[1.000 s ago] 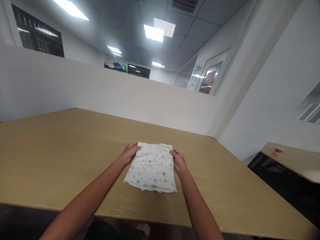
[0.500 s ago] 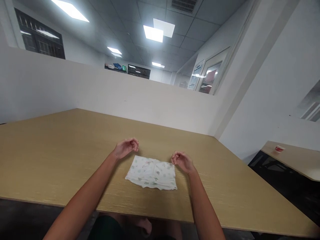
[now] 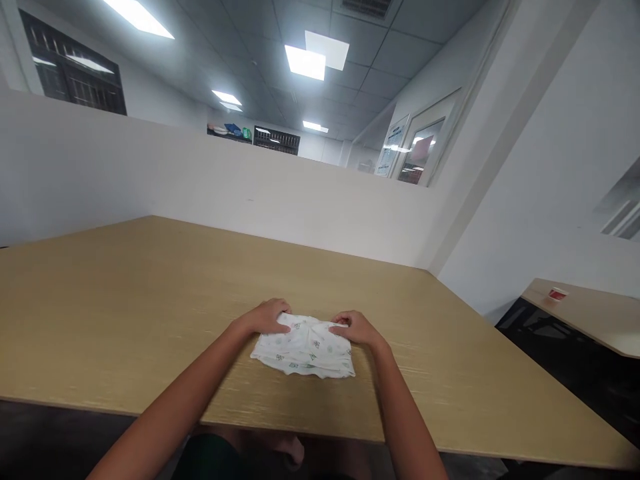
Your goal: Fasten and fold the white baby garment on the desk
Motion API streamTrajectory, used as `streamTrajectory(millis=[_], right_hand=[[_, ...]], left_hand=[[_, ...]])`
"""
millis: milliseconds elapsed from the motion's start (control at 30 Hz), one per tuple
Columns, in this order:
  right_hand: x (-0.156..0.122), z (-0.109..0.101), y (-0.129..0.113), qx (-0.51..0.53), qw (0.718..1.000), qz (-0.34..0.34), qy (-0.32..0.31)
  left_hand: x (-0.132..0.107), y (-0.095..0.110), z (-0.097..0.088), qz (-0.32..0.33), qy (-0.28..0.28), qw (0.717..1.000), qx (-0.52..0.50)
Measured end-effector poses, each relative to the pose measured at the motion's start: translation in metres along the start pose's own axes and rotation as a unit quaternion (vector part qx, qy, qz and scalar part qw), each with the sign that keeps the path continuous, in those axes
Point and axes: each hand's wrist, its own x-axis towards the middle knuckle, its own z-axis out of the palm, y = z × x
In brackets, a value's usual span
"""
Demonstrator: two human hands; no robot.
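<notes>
A folded white cloth (image 3: 306,351) with small dark and pale green prints lies on the wooden table (image 3: 175,293) in front of me, its near edge wavy. My left hand (image 3: 269,317) pinches its far left corner, thumb on top and fingers at the back edge. At the far right corner, my right hand (image 3: 357,328) holds the cloth the same way, thumb on the fabric. The fingertips under the far edge are partly hidden. Slight creases run across the cloth between both hands.
A pale partition wall (image 3: 280,193) stands along the table's far edge. To the right, a second table (image 3: 590,317) bears a red and white cup (image 3: 557,294). The table's front edge runs close to my lap.
Both hands have come down from above and beside the cloth and taken hold of its far corners. The far edge has bunched a little under the grip.
</notes>
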Motion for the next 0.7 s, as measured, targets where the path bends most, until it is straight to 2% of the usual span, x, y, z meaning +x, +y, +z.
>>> streamTrajectory(millis=[167, 233, 300, 400, 533, 600, 633, 700], right_hand=[[0.0, -0.002, -0.001, -0.028, 0.998, -0.001, -0.055], [0.001, 0.002, -0.004, -0.062, 0.997, -0.011, -0.039], [0.003, 0.006, -0.008, -0.096, 0.995, -0.041, 0.009], [0.007, 0.01, -0.015, -0.11, 0.986, -0.079, 0.094], [0.01, 0.007, -0.026, -0.081, 0.964, -0.109, 0.228], [0.007, 0.003, -0.03, -0.088, 0.951, -0.129, 0.267], [0.003, 0.0, -0.03, -0.099, 0.953, -0.132, 0.253], [-0.005, -0.004, -0.029, -0.121, 0.974, -0.11, 0.157]], left_hand=[[-0.003, 0.014, -0.004, -0.045, -0.02, 0.998, 0.026], [-0.004, 0.017, -0.003, -0.064, -0.023, 0.996, 0.05], [-0.004, 0.021, -0.003, -0.082, -0.007, 0.993, 0.082], [-0.004, 0.028, -0.006, -0.109, 0.082, 0.983, 0.121], [-0.004, 0.042, -0.016, -0.084, 0.263, 0.952, 0.136], [-0.006, 0.047, -0.019, -0.067, 0.315, 0.936, 0.145], [-0.007, 0.047, -0.021, -0.055, 0.314, 0.936, 0.147], [-0.01, 0.045, -0.022, -0.032, 0.244, 0.959, 0.139]])
